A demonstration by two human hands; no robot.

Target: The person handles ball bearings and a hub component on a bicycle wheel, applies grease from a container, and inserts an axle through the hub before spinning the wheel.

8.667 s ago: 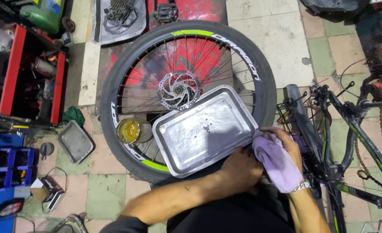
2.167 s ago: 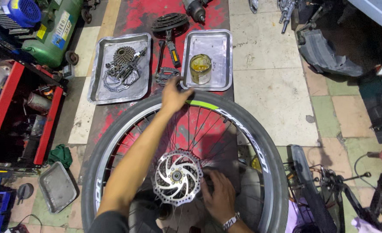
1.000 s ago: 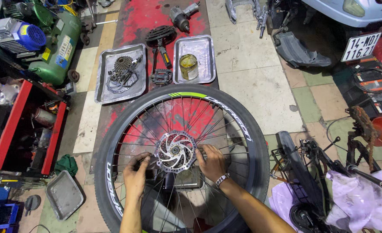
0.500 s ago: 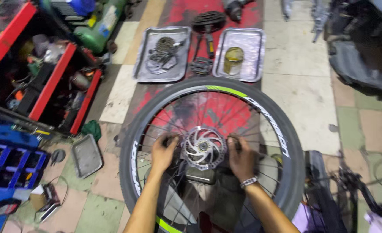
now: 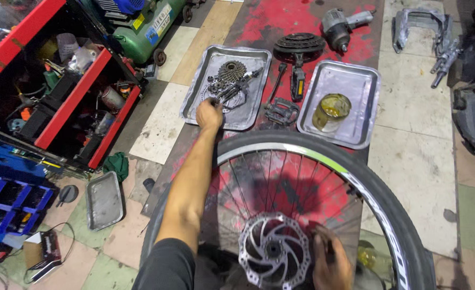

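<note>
Reaching far, the left hand [image 5: 209, 113] pinches a tool [image 5: 236, 90] in the tray [image 5: 194, 102]; the right hand [image 5: 331, 263], fingers curled, steadies the wheel [image 5: 377, 198], which might tip.

Far floor crowded by two trays [image 5: 192, 104], pedals [image 5: 280, 111], cassette [image 5: 300, 44]; near space blocked by wheel [image 5: 388, 215]; bare tiles at right [image 5: 409, 156].

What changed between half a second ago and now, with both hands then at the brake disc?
The left hand left the wheel and reached forward into the left metal tray, closing on a tool beside the sprocket cluster. The right hand stayed on the spokes beside the brake disc. The wheel, the right tray and its jar did not move.
</note>
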